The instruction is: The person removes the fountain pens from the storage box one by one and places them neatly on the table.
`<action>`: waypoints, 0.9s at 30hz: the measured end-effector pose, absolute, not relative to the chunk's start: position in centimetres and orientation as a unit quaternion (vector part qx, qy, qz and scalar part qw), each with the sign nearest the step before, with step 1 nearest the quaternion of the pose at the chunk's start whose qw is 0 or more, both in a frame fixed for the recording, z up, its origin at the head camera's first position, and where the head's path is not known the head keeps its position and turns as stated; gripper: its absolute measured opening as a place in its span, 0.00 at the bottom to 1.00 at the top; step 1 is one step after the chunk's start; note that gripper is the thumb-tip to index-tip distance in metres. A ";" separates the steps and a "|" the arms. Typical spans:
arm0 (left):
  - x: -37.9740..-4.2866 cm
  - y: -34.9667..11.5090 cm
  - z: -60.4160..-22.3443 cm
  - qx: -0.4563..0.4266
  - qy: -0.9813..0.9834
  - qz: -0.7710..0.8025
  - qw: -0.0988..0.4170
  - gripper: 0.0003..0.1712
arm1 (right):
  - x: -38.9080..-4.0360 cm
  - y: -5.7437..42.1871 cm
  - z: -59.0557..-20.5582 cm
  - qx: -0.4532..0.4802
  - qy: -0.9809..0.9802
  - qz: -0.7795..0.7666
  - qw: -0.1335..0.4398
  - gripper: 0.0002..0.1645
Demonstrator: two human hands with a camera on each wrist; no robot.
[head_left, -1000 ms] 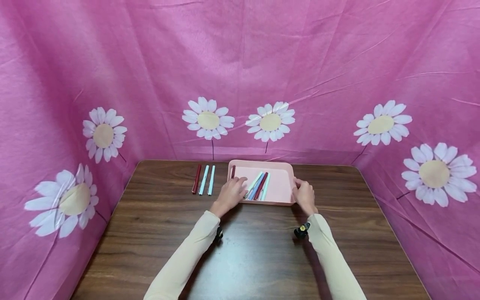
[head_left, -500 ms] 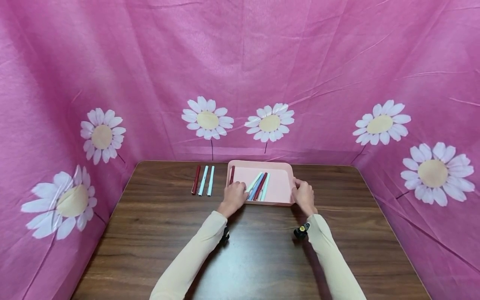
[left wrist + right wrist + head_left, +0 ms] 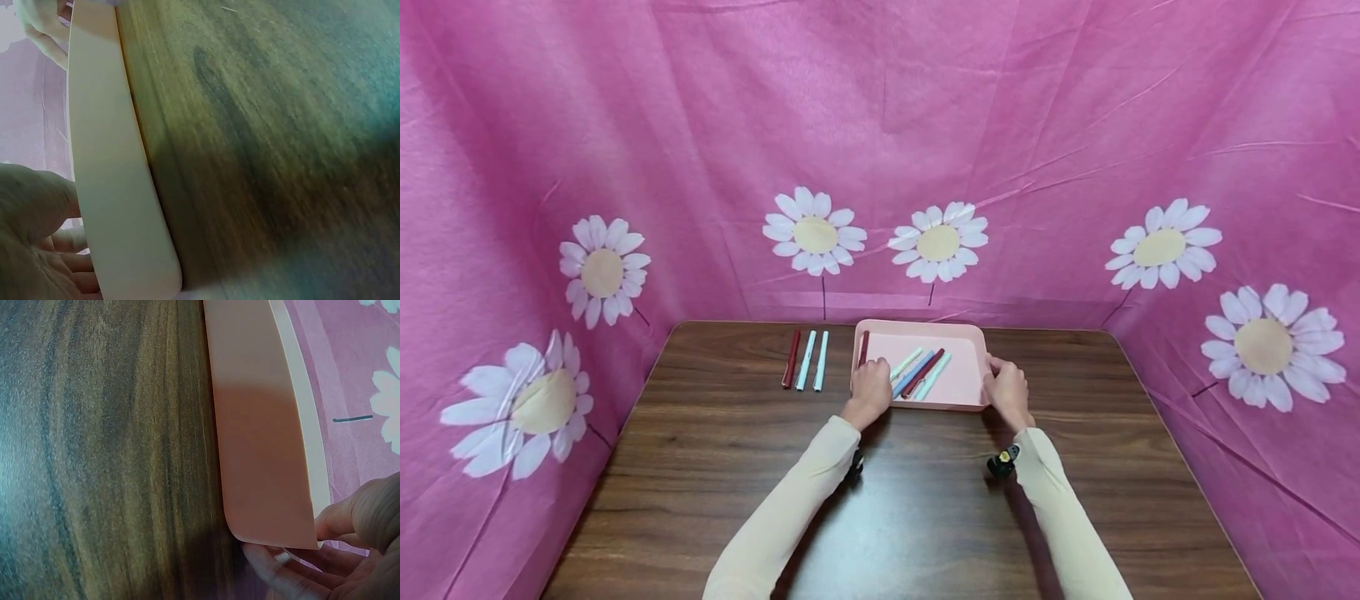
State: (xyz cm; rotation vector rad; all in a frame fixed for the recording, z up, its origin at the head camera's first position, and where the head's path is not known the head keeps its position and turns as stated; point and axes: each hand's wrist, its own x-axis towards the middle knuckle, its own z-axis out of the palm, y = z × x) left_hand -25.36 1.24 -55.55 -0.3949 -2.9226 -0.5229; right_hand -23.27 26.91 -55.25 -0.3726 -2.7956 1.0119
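Note:
A pink tray point(image 3: 966, 367) lies at the back of the table. My right hand point(image 3: 1008, 392) pinches its right end; the right wrist view shows the thumb over the rim and fingers outside the wall point(image 3: 262, 437). My left hand point(image 3: 871, 390) reaches over the tray's front left corner, its fingertips hidden in the head view. Near it, a dark red pen point(image 3: 864, 346) lies along the left wall, its lower end covered. Right of that hand lie slanted pale green point(image 3: 907, 363), blue point(image 3: 912, 372), dark red point(image 3: 923, 372) and light blue pens point(image 3: 934, 375). Whether the left hand holds a pen is unclear.
Left of the tray, a dark red pen point(image 3: 792, 359) and two light blue pens point(image 3: 806, 361) lie side by side on the wooden table point(image 3: 917, 500). A pink cloth point(image 3: 880, 125) with printed daisies hangs behind the table and along both sides.
My left hand has shifted slightly right at the tray's front left corner. The grouped pens have turned to a stronger slant, their far ends further right. The right hand keeps its place.

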 end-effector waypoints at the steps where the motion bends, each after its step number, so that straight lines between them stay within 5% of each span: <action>1: -25.4 1.2 -55.5 -0.132 -0.973 -0.174 0.071 0.03 | -23.3 26.9 -55.2 -0.124 -0.931 0.337 0.073 0.31; 9: -25.3 1.0 -55.3 -0.129 -0.979 -0.156 0.035 0.06 | -23.2 26.9 -55.1 -0.123 -0.930 0.339 0.072 0.30; 20: -24.9 0.3 -54.5 -0.191 -0.964 -0.152 0.105 0.03 | -23.1 27.2 -54.8 -0.119 -0.931 0.336 0.076 0.31; 27: -24.8 -0.2 -54.7 -0.194 -0.953 -0.223 0.071 0.14 | -23.0 27.1 -54.7 -0.124 -0.931 0.338 0.062 0.31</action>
